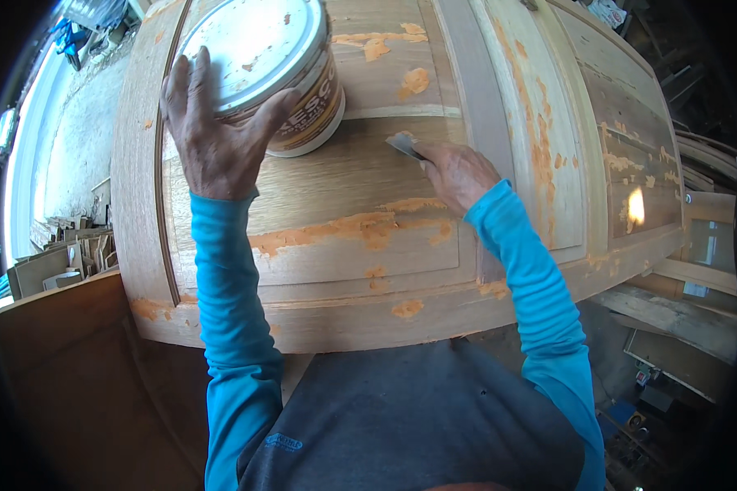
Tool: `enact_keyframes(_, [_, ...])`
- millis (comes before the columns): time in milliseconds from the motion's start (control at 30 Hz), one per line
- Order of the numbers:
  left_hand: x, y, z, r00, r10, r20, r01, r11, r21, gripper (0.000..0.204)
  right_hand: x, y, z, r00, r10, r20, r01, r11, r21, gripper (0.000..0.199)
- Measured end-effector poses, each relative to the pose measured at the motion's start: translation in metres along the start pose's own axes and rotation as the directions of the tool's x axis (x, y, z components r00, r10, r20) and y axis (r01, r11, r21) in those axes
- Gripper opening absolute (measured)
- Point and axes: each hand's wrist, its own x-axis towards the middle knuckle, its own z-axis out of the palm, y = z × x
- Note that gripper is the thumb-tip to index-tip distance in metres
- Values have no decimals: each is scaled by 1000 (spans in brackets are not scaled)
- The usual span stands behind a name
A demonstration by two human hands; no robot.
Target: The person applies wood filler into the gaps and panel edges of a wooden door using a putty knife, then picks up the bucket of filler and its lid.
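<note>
My left hand (218, 135) rests against the near left side of a large round tub (307, 114) with a white lid (258, 45), its fingers spread over the lid's edge and the thumb along the side. In my right hand (460, 170) is a putty knife (403, 146), its small metal blade pointing left and close to the wood; whether it touches cannot be made out. Both hands are over a panelled wooden door (327, 184) that lies flat. Orange-brown filler (360, 229) is smeared in patches and a long streak across its panel.
Another wooden panel section (540, 123) with filler streaks extends to the right. Wood offcuts (78, 245) are piled at the left, beside a brown board (65, 360). Planks (680, 319) and dark clutter lie at the right, below the door's level.
</note>
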Motion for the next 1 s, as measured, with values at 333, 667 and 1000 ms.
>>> enact_keyframes(333, [-10,30,-21,994,62,85,-69,995,75,89,-117,94,25,916,132,-379,101,838,536,43])
enact_keyframes(667, [-122,114,58,869,-137,475,113,991,79,50,-183,178,39,878,203,-434,148,746,649,44])
enact_keyframes(1000, [-136,109,98,888,-183,422,147,982,117,46,-187,231,12,927,84,-365,170,774,610,44])
